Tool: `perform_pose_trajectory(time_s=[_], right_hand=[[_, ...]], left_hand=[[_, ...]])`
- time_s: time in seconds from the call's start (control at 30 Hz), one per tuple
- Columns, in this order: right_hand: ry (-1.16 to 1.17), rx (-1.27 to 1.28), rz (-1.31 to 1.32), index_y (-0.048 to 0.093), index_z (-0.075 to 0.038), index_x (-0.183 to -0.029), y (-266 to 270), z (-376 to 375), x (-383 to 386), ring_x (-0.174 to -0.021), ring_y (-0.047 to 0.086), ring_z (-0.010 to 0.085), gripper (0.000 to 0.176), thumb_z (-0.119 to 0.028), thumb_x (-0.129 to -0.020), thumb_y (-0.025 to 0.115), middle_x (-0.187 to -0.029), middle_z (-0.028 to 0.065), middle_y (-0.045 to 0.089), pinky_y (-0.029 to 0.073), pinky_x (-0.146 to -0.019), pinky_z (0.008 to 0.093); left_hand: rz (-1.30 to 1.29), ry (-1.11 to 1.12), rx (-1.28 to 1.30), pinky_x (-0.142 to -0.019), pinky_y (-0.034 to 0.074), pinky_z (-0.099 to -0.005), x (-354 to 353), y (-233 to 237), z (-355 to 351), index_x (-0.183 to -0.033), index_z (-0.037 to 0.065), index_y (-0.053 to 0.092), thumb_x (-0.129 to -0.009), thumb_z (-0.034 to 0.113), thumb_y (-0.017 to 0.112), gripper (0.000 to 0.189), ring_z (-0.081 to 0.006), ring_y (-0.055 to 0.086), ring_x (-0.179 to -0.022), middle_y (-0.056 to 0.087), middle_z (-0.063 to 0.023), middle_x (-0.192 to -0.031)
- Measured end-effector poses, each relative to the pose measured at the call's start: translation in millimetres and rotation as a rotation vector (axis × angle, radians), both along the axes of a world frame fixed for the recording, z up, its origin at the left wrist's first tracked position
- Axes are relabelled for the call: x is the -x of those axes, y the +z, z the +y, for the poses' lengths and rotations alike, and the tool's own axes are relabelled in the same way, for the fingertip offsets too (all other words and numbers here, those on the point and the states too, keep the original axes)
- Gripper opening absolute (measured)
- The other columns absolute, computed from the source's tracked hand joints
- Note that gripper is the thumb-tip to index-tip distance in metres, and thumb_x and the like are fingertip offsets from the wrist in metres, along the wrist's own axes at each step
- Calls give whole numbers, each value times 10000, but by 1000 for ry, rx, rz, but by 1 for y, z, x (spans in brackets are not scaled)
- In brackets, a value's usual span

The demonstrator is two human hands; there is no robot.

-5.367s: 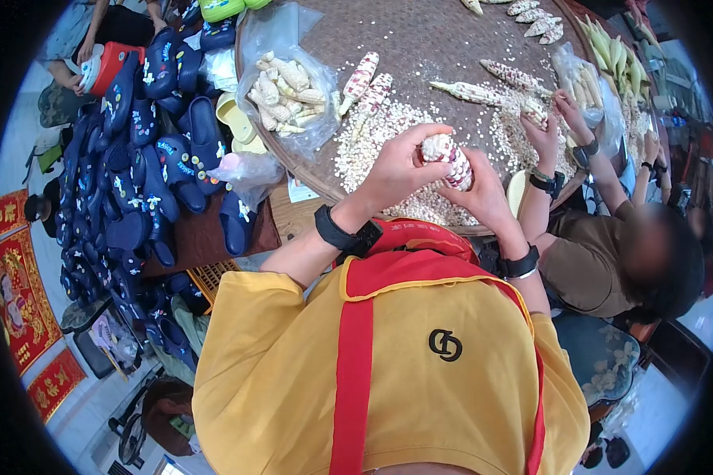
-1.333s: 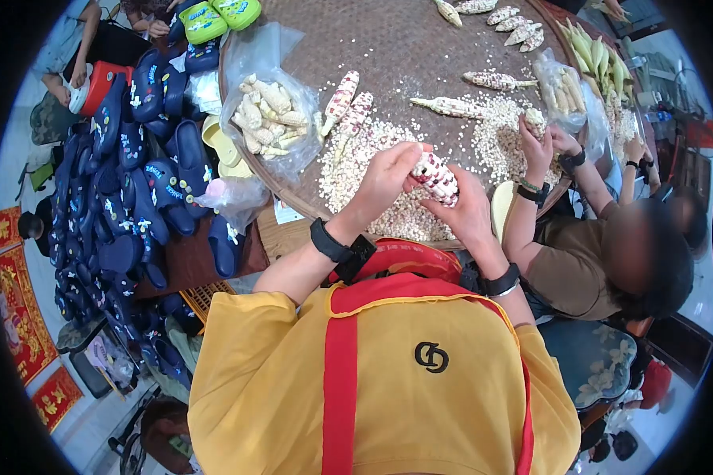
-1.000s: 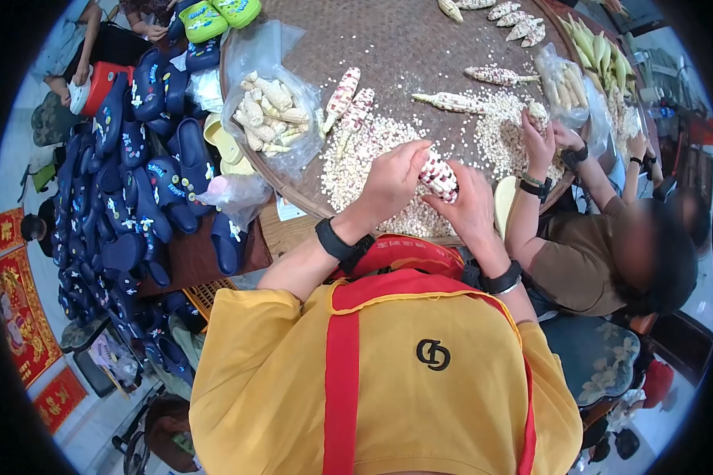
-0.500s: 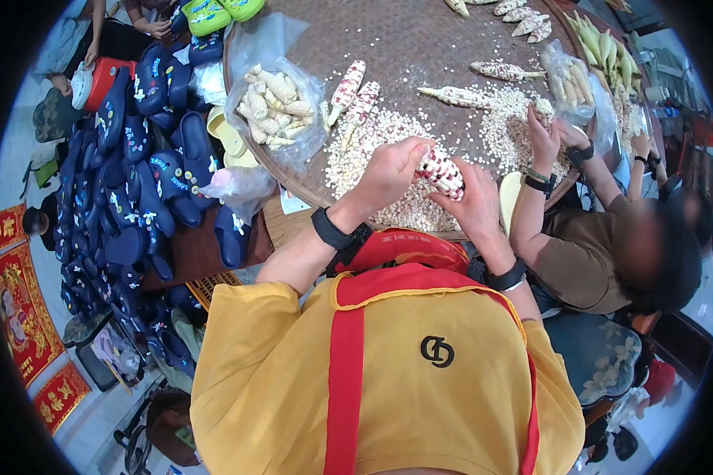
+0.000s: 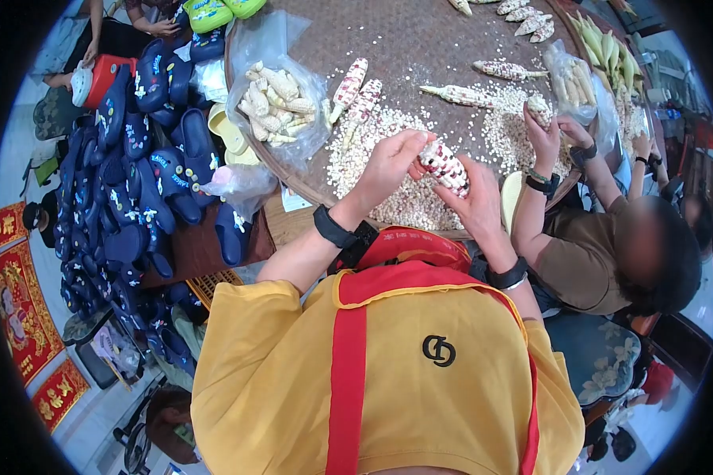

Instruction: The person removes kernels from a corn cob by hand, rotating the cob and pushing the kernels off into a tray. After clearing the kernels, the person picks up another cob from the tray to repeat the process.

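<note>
A corn cob with white and dark red kernels is held between my two hands, above a heap of loose kernels. My left hand has its thumb and fingers pressed together at the upper left end of the cob. The fingers of my right hand wrap round its lower right side. Beyond my left hand, two speckled cobs lie on the round woven tray, beside a clear plastic bag of stripped cobs.
At the right a co-worker holds another cob over a second kernel heap. Several more cobs and husked corn lie at the far side. Many blue clogs hang and pile at the left, beside the tray.
The cob in my hands has turned slightly, showing another side with more dark red kernels, and my left fingers have shifted a little to the left. The co-worker's hands have moved slightly.
</note>
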State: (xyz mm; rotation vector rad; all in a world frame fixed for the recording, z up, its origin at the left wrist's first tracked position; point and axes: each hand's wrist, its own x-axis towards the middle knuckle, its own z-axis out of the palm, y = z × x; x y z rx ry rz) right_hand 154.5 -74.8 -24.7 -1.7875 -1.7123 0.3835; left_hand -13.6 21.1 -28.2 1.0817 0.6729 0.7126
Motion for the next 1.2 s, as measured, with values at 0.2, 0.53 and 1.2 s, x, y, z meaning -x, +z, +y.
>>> perform_pose_trajectory(time_s=[0.2, 0.53, 1.2], right_hand=[[-6, -5, -117, 607, -98, -1082, 3, 2, 2, -794, 519, 278, 590, -368, -596, 802, -820, 92, 527, 426, -686, 387], [-5, 12, -120, 596, -66, -1108, 4, -1, 3, -797, 505, 281, 616, -273, -576, 825, -824, 97, 519, 411, -703, 375], [0, -13, -154, 579, -84, -1074, 1, 1, 7, -880, 493, 291, 595, -236, -559, 835, -910, 91, 525, 411, -756, 375]], left_hand=[[255, -48, -214, -608, 446, -202, -4, 5, -5, -1123, -21, 588, -922, 242, 541, 334, -39, 535, -684, 623, -23, -814], [286, -4, -323, -539, 398, -212, -2, 4, -1, -1045, -1, 642, -961, 256, 458, 327, -50, 487, -586, 579, 5, -698], [148, 132, -247, -706, 439, -226, 4, -3, -2, -994, -30, 641, -946, 202, 504, 274, -61, 534, -780, 618, -17, -842]])
